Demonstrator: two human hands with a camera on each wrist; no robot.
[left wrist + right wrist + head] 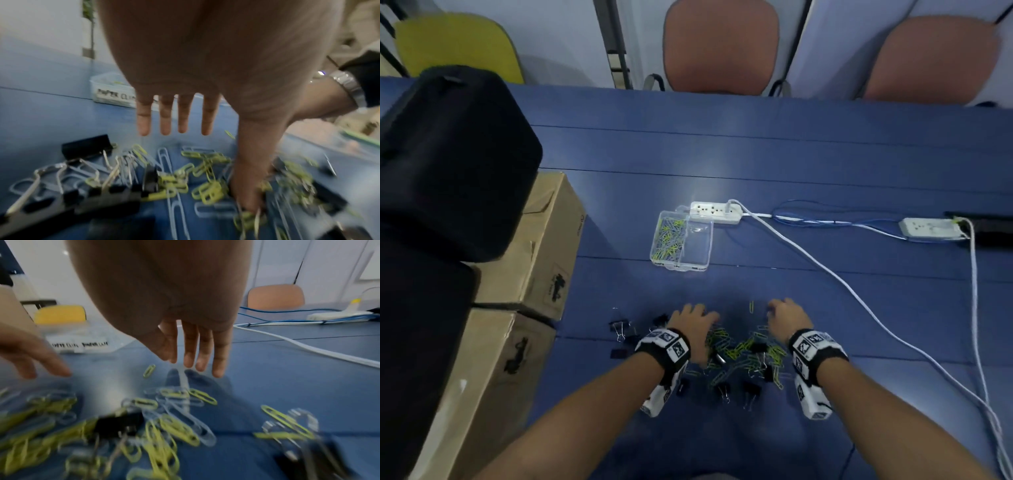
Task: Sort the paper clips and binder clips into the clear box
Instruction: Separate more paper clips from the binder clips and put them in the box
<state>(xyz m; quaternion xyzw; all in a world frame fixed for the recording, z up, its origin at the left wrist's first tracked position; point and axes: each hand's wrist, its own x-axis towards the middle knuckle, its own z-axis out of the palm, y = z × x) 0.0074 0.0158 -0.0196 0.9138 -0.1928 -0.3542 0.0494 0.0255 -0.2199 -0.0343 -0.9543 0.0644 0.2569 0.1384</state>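
Clear box (681, 241) lengthwise away from hands

Both forearms reach forward side by side, each wrist wrapped in a black band carrying a white marker-covered camera block. The left hand (693, 327) is palm down with its four fingers (165, 116) straight and slightly spread, while the thumb (249, 186) points down and away from them, its tip lower than the fingertips. The right hand (787, 320) is also palm down, its fingers (203, 347) straight and close together, pointing forward and slightly down, with nothing held between them.
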